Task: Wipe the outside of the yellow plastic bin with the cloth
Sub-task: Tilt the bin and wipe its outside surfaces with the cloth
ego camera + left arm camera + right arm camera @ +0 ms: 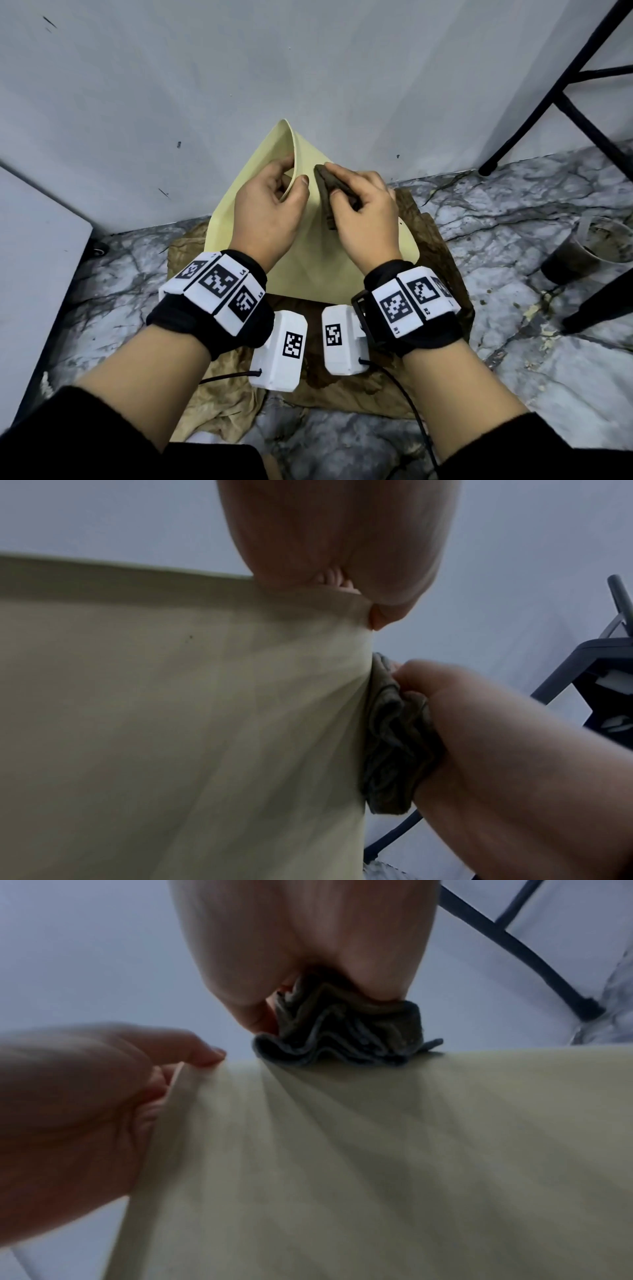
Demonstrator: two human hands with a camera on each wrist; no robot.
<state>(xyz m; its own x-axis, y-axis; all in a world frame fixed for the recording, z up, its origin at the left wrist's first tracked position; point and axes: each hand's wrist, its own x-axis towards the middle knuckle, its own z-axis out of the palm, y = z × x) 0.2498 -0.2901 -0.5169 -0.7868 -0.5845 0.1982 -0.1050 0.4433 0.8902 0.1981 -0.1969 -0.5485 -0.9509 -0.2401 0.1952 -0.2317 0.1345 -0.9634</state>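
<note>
The pale yellow plastic bin (pixel 318 246) lies tipped on a brown sheet by the wall, one outer side facing me. My left hand (pixel 274 202) grips its rim, thumb on the outside and fingers curled inside. My right hand (pixel 363 205) holds a folded dark cloth (pixel 329 195) pressed against the bin's outer wall just right of the rim. In the left wrist view the cloth (pixel 394 737) sits bunched between the right hand (pixel 496 750) and the bin (pixel 171 723). In the right wrist view the cloth (pixel 342 1034) rests on the bin wall (pixel 377 1164), the left hand (pixel 85 1096) at the rim.
A crumpled brown sheet (pixel 431 260) covers the marbled floor (pixel 513 212) under the bin. Black metal stand legs (pixel 534 102) rise at the right. A clear cup of dark liquid (pixel 575 253) stands to the right. A white panel (pixel 34 274) is at the left; the wall is close behind.
</note>
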